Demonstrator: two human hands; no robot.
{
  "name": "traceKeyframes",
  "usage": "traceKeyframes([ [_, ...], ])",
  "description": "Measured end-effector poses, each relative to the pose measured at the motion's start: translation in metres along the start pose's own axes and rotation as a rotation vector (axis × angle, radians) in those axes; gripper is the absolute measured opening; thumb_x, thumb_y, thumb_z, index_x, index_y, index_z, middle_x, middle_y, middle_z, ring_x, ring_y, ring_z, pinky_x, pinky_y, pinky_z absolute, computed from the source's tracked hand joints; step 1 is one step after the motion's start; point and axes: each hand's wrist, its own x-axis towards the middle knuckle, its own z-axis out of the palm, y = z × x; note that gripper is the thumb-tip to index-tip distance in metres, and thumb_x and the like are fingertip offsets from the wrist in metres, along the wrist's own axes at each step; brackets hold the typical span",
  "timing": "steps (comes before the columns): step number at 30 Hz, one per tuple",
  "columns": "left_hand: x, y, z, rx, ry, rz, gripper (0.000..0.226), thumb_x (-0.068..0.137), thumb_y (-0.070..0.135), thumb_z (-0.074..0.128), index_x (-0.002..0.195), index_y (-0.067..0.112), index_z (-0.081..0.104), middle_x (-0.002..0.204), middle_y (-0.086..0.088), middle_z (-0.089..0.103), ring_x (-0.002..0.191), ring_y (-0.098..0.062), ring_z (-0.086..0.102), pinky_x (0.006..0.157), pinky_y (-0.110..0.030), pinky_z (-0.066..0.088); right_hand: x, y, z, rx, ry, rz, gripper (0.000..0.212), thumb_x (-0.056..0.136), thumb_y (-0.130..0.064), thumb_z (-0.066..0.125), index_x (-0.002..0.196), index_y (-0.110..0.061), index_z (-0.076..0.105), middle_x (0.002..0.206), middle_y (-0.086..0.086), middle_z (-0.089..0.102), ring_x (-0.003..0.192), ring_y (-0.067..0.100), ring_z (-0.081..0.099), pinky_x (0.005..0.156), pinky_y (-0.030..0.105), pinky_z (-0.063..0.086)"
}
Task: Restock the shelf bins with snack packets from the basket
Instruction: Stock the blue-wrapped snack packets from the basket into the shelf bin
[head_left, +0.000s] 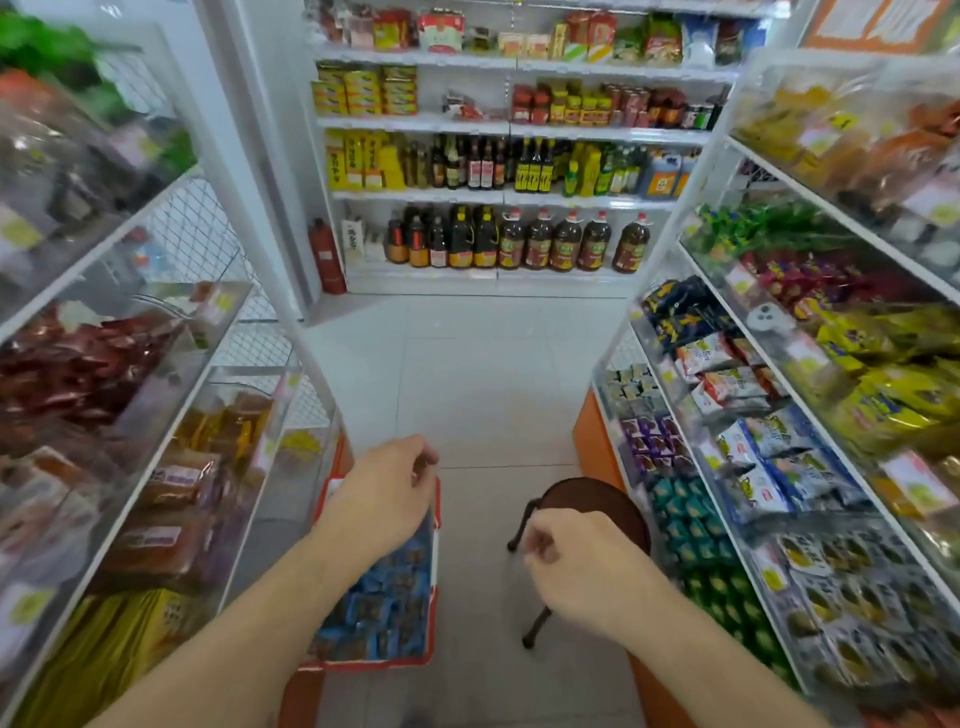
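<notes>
A red basket (434, 587) stands on the floor at the lower middle, filled with several blue snack packets (387, 597). My left hand (384, 493) hovers over the basket's far end with fingers loosely curled and nothing in it. My right hand (576, 556) hangs to the right of the basket, in front of a brown stool (592, 501), fingers loosely curled and holding nothing. Clear shelf bins (810, 467) full of snack packets slope along the right side; more bins (171, 467) line the left.
A narrow tiled aisle (478, 374) runs ahead to a back shelf of bottles (519, 239) and boxes. A red fire extinguisher (326, 254) stands at its left foot. The stool's dark legs stick out beside the basket. Orange shelf bases flank the aisle.
</notes>
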Motion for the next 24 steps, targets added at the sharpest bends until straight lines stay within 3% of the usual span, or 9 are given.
traceKeyframes([
  [9, 0.119, -0.041, -0.002, -0.063, -0.063, -0.073, 0.011, 0.1, 0.025, 0.058, 0.107, 0.027, 0.066, 0.098, 0.011, 0.07, 0.089, -0.007, 0.063, 0.085, -0.032, 0.056, 0.129, -0.027, -0.034, -0.003, -0.089, -0.016, 0.011, 0.103, -0.037, 0.057, 0.1, -0.03, 0.066, 0.093, -0.009, 0.069, 0.086, 0.012, 0.066, 0.08, 0.033, 0.058],
  [14, 0.161, -0.075, -0.009, -0.09, -0.006, -0.191, 0.009, 0.099, 0.025, 0.06, 0.104, 0.03, 0.066, 0.093, 0.015, 0.066, 0.085, -0.002, 0.062, 0.079, -0.026, 0.056, 0.21, -0.057, -0.046, -0.06, -0.174, -0.081, 0.014, 0.104, -0.037, 0.054, 0.1, -0.031, 0.066, 0.097, -0.011, 0.068, 0.091, 0.012, 0.065, 0.086, 0.037, 0.059],
  [18, 0.179, -0.119, -0.013, -0.137, 0.068, -0.327, 0.01, 0.098, 0.018, 0.061, 0.096, 0.028, 0.063, 0.087, 0.01, 0.062, 0.082, -0.014, 0.062, 0.074, -0.028, 0.053, 0.296, -0.094, -0.032, -0.146, -0.268, -0.206, 0.014, 0.105, -0.034, 0.052, 0.096, -0.028, 0.062, 0.097, -0.008, 0.066, 0.091, 0.015, 0.064, 0.086, 0.039, 0.058],
  [22, 0.176, -0.159, -0.023, -0.128, 0.152, -0.547, 0.007, 0.103, 0.031, 0.052, 0.103, 0.032, 0.059, 0.086, 0.008, 0.063, 0.075, -0.005, 0.059, 0.068, -0.03, 0.054, 0.372, -0.137, -0.007, -0.276, -0.386, -0.404, 0.024, 0.103, -0.033, 0.047, 0.085, -0.02, 0.057, 0.084, 0.0, 0.067, 0.081, 0.023, 0.067, 0.072, 0.039, 0.054],
  [24, 0.166, -0.171, -0.022, -0.13, 0.212, -0.693, 0.009, 0.103, 0.036, 0.051, 0.1, 0.033, 0.059, 0.088, 0.009, 0.064, 0.078, -0.005, 0.061, 0.074, -0.037, 0.058, 0.395, -0.156, 0.002, -0.363, -0.435, -0.519, 0.029, 0.103, -0.035, 0.045, 0.077, -0.023, 0.048, 0.077, -0.001, 0.06, 0.077, 0.024, 0.061, 0.068, 0.04, 0.047],
])
